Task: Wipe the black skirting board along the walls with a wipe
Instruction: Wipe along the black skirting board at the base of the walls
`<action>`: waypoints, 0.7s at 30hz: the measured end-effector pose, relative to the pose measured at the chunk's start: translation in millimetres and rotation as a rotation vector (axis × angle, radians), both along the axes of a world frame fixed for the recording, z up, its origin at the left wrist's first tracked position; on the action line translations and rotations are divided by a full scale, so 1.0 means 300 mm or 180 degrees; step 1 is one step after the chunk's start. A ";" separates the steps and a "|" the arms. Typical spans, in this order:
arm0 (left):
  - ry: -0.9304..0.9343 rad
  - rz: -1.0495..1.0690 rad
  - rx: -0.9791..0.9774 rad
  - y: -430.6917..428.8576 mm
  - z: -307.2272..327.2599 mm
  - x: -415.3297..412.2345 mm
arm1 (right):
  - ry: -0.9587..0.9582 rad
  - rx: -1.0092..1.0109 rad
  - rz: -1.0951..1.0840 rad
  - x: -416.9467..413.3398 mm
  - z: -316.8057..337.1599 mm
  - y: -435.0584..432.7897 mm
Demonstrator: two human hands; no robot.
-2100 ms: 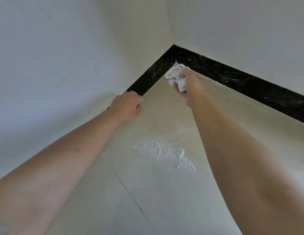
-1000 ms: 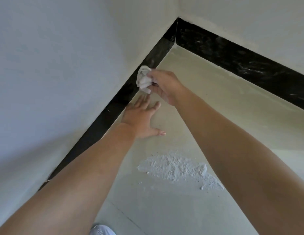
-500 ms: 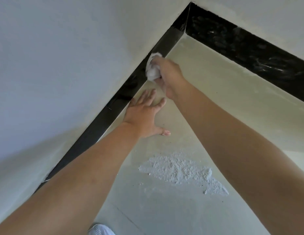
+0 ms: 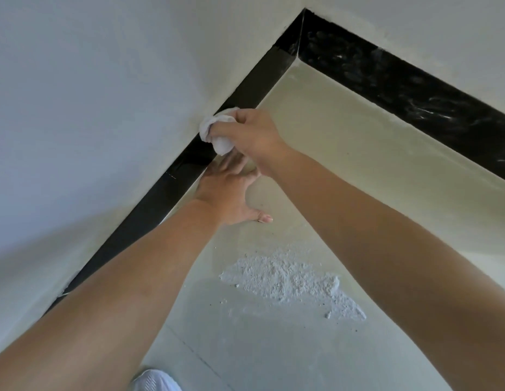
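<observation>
Smooth pale floor (image 4: 358, 136). Glossy black skirting board (image 4: 161, 198), flat band, corner at 1 o'clock, right run smeared. Gritty white powder patch (image 4: 288, 280) at 6 o'clock. Left hand (image 4: 228, 190) flat on floor, fingers straight, thumb splayed. Right hand (image 4: 254, 136), fingers curled round crumpled white wipe (image 4: 217, 131), against left run

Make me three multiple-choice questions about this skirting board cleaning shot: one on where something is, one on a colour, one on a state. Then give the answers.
1. Where is the wipe?
A. in a bucket
B. against the skirting board under the left-side wall
C. on a shelf

2. What colour is the wipe?
A. white
B. blue
C. yellow

3. How is the left hand?
A. clenched in a fist
B. gripping a brush
C. flat on the floor, fingers straight

Answers:
1. B, the right hand presses it onto the black strip.
2. A, the bunched cloth shows white.
3. C, the palm lies down beside the board.
</observation>
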State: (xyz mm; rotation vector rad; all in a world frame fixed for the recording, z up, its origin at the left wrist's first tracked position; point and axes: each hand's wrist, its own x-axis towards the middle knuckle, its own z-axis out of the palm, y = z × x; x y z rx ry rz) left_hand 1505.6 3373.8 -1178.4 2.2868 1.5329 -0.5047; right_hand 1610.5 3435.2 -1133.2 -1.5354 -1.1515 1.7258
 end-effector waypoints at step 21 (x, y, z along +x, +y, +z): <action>0.0009 0.0095 -0.0123 -0.001 0.005 0.003 | 0.0750 -0.0464 -0.2062 0.233 -0.004 0.143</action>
